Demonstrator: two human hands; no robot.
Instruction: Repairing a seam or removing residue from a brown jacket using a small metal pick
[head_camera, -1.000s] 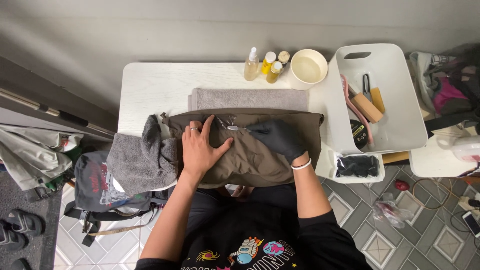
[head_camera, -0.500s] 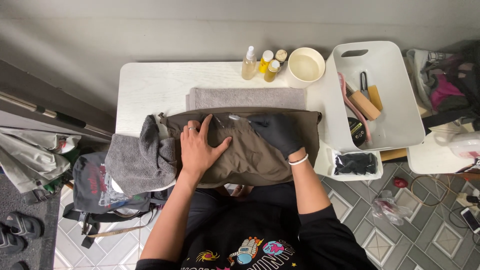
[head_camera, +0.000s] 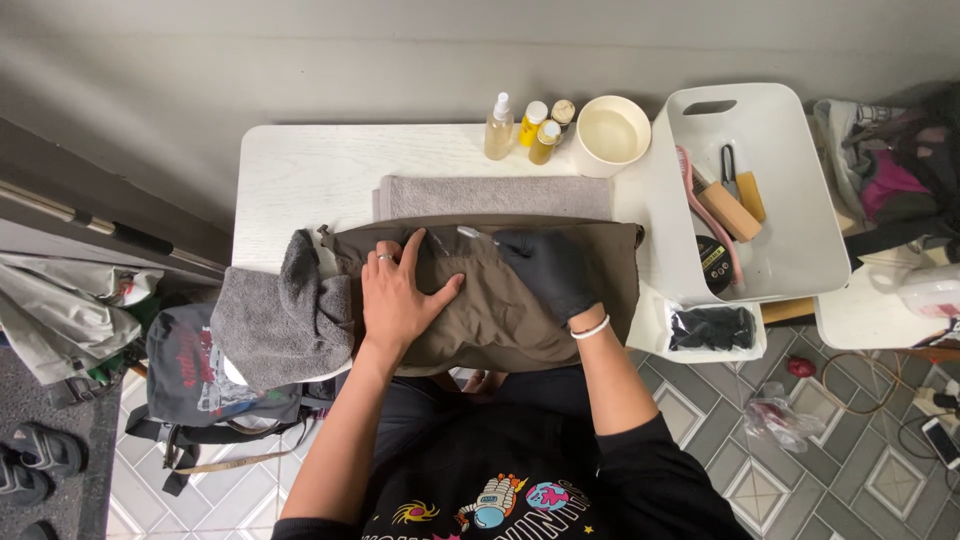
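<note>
Olive-brown fabric: a garment (head_camera: 480, 300) spread flat across the near half of the white table (head_camera: 300, 170), under both hands.

Left hand (head_camera: 405, 295): bare, ring on one finger, open with fingers splayed, palm pressed flat on the garment, apparently to pin the cloth and keep it taut.

Right hand (head_camera: 545, 270): black glove, white band at the wrist, curled around a thin brush (head_camera: 475, 234) whose pale tip lies on the garment between the two hands, near the upper seam. The grip looks closed on the handle, though the glove hides most of it.

Beyond the hands: grey towel (head_camera: 495, 196), folded, lying partly under the garment as a pad. Past it, at the table's far edge, a clear spray bottle (head_camera: 498, 127), two yellow bottles (head_camera: 540, 135) and a cream bowl (head_camera: 611, 135), close enough for the right hand to reach.

Left of the left hand: a bunched grey cloth (head_camera: 285, 320), touching the garment's end and hanging over the table edge.

Right of the right hand: a white bin (head_camera: 780, 260) holding brushes and a round tin; just below it, a small tray (head_camera: 712, 330) of black gloves.
</note>
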